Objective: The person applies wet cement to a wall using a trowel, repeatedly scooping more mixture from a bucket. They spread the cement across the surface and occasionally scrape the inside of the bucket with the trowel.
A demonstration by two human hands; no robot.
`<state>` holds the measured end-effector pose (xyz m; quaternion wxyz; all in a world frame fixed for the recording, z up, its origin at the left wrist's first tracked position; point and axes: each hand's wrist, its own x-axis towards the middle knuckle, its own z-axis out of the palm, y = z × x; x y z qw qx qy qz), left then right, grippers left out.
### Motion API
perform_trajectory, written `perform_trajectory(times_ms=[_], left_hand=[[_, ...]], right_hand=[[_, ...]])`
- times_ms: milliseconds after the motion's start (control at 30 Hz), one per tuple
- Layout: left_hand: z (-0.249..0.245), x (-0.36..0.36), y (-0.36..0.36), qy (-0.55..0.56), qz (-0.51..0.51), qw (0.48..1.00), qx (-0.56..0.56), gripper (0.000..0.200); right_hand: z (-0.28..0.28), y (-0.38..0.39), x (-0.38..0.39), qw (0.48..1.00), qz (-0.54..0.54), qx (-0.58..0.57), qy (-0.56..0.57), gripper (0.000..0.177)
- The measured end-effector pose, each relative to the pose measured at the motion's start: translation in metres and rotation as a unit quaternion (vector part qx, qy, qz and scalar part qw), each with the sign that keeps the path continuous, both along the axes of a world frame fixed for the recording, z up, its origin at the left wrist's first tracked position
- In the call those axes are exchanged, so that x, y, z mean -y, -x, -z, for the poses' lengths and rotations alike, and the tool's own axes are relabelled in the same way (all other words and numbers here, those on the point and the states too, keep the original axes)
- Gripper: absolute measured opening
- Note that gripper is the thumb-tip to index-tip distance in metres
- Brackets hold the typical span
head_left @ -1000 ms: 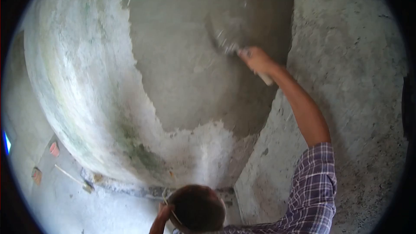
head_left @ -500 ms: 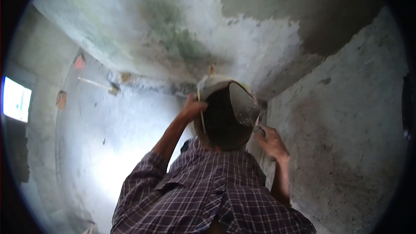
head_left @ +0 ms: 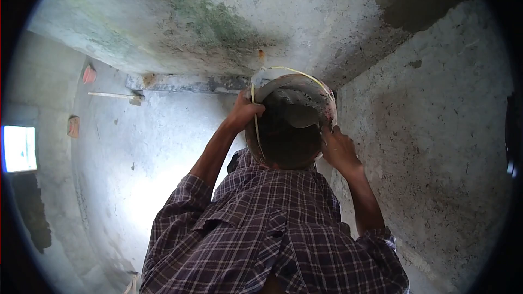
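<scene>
A round bucket (head_left: 329, 110) with a thin pale handle is held up in front of my chest, its mouth facing me. My left hand (head_left: 243, 113) grips its left rim, the thumb over the edge beside the handle. Dark grey mortar (head_left: 283, 144) coats the shadowed inside. My right hand (head_left: 339, 149) is closed at the right rim on a trowel, whose handle is hidden by the fingers. The trowel blade (head_left: 303, 115) lies inside the bucket, near the mortar.
The wall ahead (head_left: 305, 16) carries a darker wet patch (head_left: 425, 0) at upper right. A rough wall (head_left: 419, 147) rises close on my right. At left on the floor lie a long-handled tool (head_left: 111, 95) and two reddish blocks (head_left: 89, 74). A bright window (head_left: 19, 148) is far left.
The trowel blade has gone from the bucket's right rim deeper into its mouth, and my right hand has moved up against the rim. The bucket sits slightly higher in view.
</scene>
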<state>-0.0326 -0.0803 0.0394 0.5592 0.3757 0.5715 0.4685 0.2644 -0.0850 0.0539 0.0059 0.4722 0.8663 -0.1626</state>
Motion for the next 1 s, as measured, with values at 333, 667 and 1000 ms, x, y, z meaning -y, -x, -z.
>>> perform_trajectory(times_ms=[333,667,1000], left_hand=[[0.001,0.013,0.007,0.021,0.006,0.999,0.046,0.015],[0.001,0.02,0.011,0.014,0.004,0.999,0.045,0.025],[0.001,0.019,0.01,0.006,0.006,1.0,0.011,0.027]], right_hand=[[0.034,0.021,0.002,0.997,0.035,0.056,-0.028,0.057],[0.047,0.026,-0.007,0.997,0.041,-0.037,-0.047,0.056],[0.048,0.04,-0.021,0.996,0.003,-0.063,-0.06,0.061]])
